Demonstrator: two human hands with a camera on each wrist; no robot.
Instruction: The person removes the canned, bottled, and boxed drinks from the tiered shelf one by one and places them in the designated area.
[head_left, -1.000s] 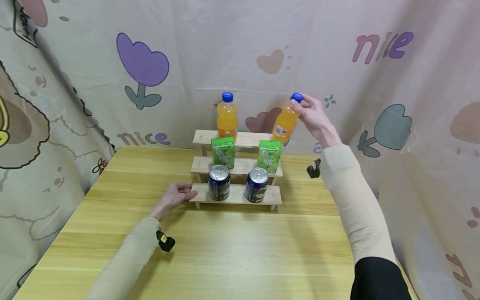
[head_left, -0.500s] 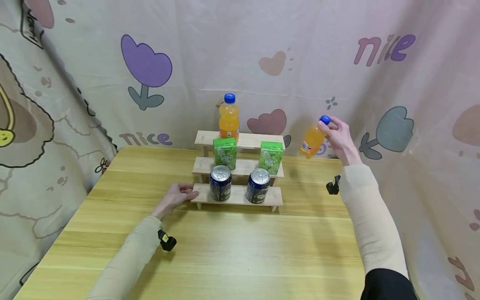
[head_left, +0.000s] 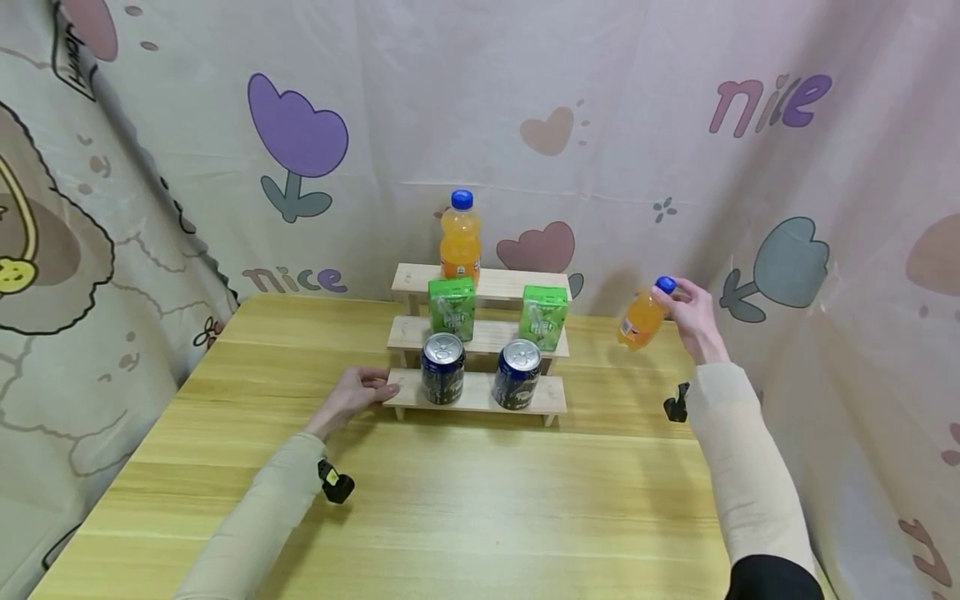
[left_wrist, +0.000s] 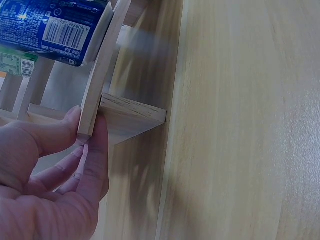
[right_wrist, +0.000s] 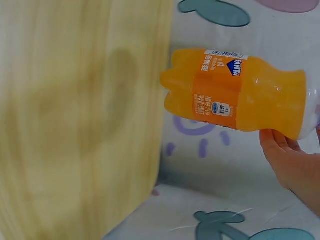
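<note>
My left hand (head_left: 352, 395) pinches the left end of the bottom tier of a wooden three-tier shelf (head_left: 477, 389), thumb on top and fingers beneath, as the left wrist view shows up close. My right hand (head_left: 693, 315) grips an orange soda bottle (head_left: 642, 319) near its blue cap, right of the shelf. The bottle hangs tilted over the table; its Fanta label (right_wrist: 218, 92) shows in the right wrist view. Another orange soda bottle (head_left: 461, 237) stands on the top tier at left. Two green drink cartons (head_left: 452, 308) are on the middle tier, two dark blue cans (head_left: 443, 371) on the bottom one.
The wood-grain table (head_left: 480, 500) extends in front of and beside the shelf. A patterned curtain (head_left: 420, 100) hangs close behind the shelf and along both sides. Black wrist cameras (head_left: 335, 483) sit on both sleeves.
My right hand has carried the orange soda bottle off the right end of the top tier, rightward and down toward the table. The left hand keeps its grip on the shelf.
</note>
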